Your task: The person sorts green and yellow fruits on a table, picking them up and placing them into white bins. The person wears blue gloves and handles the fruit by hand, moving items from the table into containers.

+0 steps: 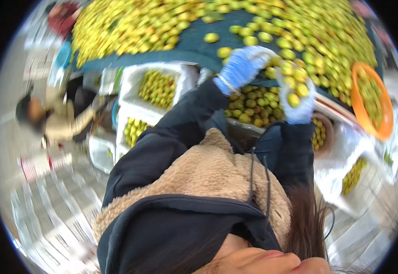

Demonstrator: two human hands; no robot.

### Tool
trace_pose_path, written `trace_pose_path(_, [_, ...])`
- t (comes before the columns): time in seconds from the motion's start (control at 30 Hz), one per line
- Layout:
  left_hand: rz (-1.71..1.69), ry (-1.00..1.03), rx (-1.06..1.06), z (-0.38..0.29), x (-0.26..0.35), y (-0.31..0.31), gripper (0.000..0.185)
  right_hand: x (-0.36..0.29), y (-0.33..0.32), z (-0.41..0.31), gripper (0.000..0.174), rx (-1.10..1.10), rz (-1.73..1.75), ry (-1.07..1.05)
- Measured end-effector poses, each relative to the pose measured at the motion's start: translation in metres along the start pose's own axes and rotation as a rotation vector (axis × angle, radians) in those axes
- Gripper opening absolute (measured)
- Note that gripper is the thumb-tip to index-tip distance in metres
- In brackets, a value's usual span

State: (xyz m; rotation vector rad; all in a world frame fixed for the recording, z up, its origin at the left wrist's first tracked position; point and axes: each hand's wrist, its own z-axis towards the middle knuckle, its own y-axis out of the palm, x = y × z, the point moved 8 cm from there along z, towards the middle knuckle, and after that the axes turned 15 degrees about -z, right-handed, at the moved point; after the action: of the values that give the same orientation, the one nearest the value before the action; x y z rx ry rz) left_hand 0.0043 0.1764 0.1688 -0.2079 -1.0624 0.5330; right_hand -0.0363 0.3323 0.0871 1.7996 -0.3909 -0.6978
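Observation:
My right hand [298,94], in a pale blue-white glove, is turned palm up and cradles several small yellow-green fruits [293,80]. Close beside it is my left hand [247,65], in a blue and white glove, its fingertips at a brownish-yellow fruit [274,61]. Blur hides whether those fingers grip it. Both hands are over the near edge of a dark green sheet [195,39] covered with loose fruits [325,44]. Below them, a container of darker, browner fruits [250,106] shows between my forearms.
An orange basket [389,114] of fruits stands at the right edge. White-lined boxes [127,85] with fruits are at the left; a brown tub [328,137] is at the right. One person [65,118] works at the left, another [62,19] at the far left.

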Motion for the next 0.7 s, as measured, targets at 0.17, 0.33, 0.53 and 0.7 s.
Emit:
trace_pose_path(0.17, [-0.269, -0.014, 0.275, -0.056, 0.031, 0.016, 0.02, 0.007, -0.022, -0.013, 0.048, 0.142, -0.36, -0.174])
trace_pose_path(0.33, [-0.835, -0.201, 0.457, -0.092, 0.027, 0.042, 0.036, 0.069, 0.045, -0.043, 0.043, 0.259, -0.944, -0.367])
trace_pose_path(0.53, [-1.545, -0.393, 0.494, -0.107, 0.012, 0.038, 0.039, 0.097, 0.093, -0.049, 0.051, 0.217, -1.544, -0.57])
trace_pose_path(0.7, [-2.324, -0.532, 0.521, -0.107, 0.025, 0.026, 0.065, 0.08, 0.127, -0.069, 0.051, 0.149, -1.274, -0.635])
